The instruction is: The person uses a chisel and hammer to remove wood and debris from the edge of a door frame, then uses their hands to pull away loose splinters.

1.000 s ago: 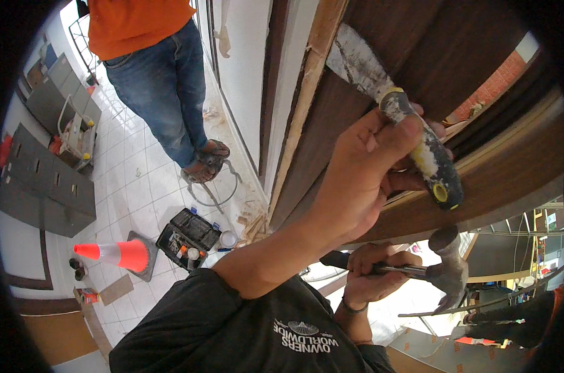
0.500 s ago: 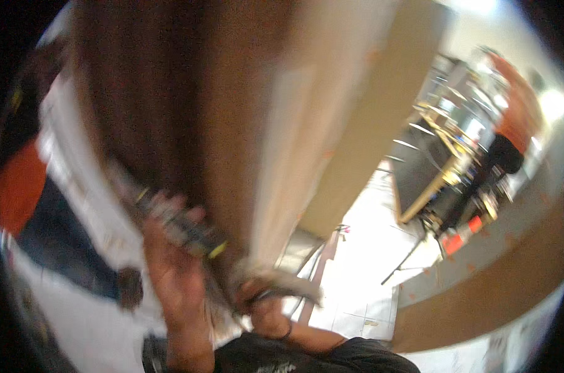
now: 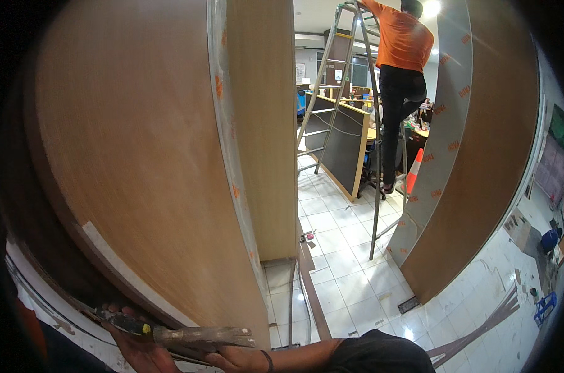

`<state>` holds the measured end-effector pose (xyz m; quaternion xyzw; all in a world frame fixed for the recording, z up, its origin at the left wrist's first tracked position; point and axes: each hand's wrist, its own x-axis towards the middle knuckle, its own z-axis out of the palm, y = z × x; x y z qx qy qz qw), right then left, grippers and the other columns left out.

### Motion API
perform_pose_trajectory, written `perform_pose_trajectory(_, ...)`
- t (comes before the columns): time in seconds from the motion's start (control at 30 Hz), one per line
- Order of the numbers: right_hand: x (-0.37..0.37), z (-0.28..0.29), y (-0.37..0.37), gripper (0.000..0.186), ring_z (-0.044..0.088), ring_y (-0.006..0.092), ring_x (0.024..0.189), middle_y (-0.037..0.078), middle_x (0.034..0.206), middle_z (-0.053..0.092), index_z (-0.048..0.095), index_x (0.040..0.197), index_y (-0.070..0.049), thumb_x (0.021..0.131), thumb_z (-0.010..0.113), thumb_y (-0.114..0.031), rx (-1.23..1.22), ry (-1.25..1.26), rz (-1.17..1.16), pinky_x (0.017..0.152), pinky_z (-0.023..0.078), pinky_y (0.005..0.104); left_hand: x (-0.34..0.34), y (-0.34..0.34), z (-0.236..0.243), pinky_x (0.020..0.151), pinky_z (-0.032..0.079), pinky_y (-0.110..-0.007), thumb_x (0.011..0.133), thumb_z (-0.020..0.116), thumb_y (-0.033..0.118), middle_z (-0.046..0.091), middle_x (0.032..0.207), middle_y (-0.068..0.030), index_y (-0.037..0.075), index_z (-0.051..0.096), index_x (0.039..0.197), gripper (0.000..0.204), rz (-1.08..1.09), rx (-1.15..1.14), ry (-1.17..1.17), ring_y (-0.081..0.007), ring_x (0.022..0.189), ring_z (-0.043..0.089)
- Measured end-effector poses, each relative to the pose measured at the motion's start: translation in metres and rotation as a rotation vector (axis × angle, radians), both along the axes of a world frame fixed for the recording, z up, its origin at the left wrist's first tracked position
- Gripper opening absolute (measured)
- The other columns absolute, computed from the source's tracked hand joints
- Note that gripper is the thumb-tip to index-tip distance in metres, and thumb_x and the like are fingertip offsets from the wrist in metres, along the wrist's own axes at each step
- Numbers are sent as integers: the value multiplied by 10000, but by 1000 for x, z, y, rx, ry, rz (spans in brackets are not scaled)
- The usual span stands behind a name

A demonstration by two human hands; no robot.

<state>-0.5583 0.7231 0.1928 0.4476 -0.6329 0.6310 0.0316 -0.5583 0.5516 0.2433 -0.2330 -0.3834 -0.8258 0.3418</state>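
Note:
Low at the left, my left hand (image 3: pixel 139 351) has its fingers curled round a hand tool's black handle (image 3: pixel 125 323) with a yellow end; its working tip is hidden. Against that yellow end lies a worn, greyish-brown wooden-looking piece (image 3: pixel 201 336), its right end split. Beneath it, my right hand (image 3: pixel 235 359) is closed on this piece, partly cut off by the lower edge. Both hands are at the bottom edge of a large brown wood-grain panel (image 3: pixel 133 143), near a dark gap along its left side.
Beside the panel stands a lighter upright board (image 3: pixel 261 124). Another tall brown panel (image 3: pixel 481 174) curves up at the right. Beyond, a person in orange (image 3: pixel 405 40) is on a stepladder (image 3: pixel 328 93) near an orange cone (image 3: pixel 415 168). Long strips (image 3: pixel 481 326) lie on the tiled floor.
The view has swung and sharpened from a blur. Both hands now appear lower and further left, with the tool and the wooden-looking piece still in them.

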Motion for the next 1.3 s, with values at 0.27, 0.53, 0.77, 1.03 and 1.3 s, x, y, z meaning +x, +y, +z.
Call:
perform_pose_trajectory(0.27,-3,-6,-4,506,442,359,1089,290,1157,450,340,1216,94,946,319,-333,-17,-44,75,945,321,388,3,27,22,917,400,-383,902,430,178,467,1174,-139,26,389,1221,356,167,121,-157,-259,1060,489)
perform_pose_trajectory(0.53,-10,3,-19,524,512,325,924,201,1062,529,430,1164,40,908,363,-412,-232,62,-61,808,424,398,6,20,30,852,479,-415,868,527,200,560,1109,-173,-6,494,1154,353,-301,417,-97,-291,1016,541)
perform_pose_trajectory(0.77,-12,-15,-22,578,446,357,1083,221,1169,481,397,1215,39,902,346,-444,-139,-106,21,932,334,394,1,17,27,795,504,-422,908,456,191,571,1095,-177,-10,511,1134,308,-331,503,-90,-290,962,574)
perform_pose_trajectory(1.03,-18,-41,-22,572,333,382,1199,301,1243,369,252,1301,60,928,309,-369,93,116,-144,1033,202,387,1,25,20,813,499,-432,919,424,193,560,1116,-191,4,511,1146,308,-392,366,5,-309,1029,552)
perform_pose_trajectory(1.3,-7,-59,-38,403,513,341,886,220,976,522,420,1164,35,898,390,-267,385,61,80,753,408,410,23,-1,10,989,324,-486,948,293,251,429,1258,-195,51,298,1334,434,-203,285,0,-319,1144,431)
